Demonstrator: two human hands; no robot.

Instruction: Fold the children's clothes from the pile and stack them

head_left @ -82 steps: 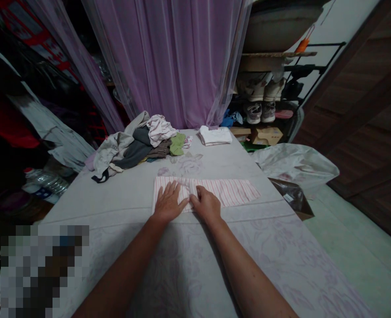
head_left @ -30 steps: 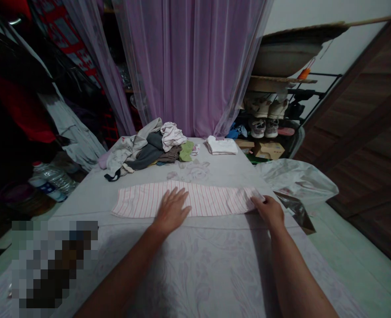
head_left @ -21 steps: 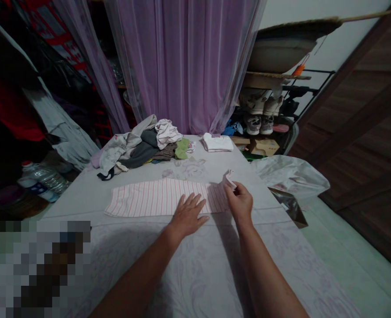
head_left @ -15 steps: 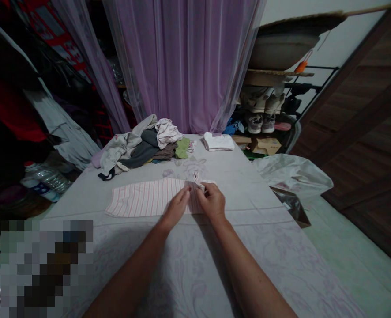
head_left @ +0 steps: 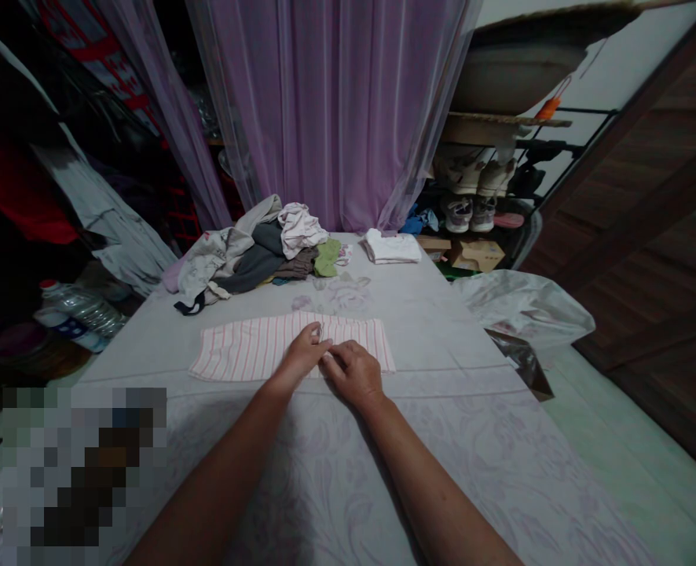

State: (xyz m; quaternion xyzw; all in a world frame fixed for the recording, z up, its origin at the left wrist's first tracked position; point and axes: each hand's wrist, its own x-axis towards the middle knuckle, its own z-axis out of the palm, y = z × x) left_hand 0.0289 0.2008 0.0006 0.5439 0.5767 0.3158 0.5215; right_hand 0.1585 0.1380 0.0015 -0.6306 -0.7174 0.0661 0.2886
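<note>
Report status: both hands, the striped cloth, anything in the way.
Left hand on the folded pink-striped cloth, fingers curled. Right hand at its near edge. Clothes pile beyond it, not touching.

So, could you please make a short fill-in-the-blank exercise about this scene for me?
A flat white cloth has thin ____ stripes.
Exactly ____ bare hands touch it: the person's left hand and right hand.
Farther away, a folded white garment lies to the ____ of a heap of mixed clothes.

Missing words: pink; two; right.
</note>
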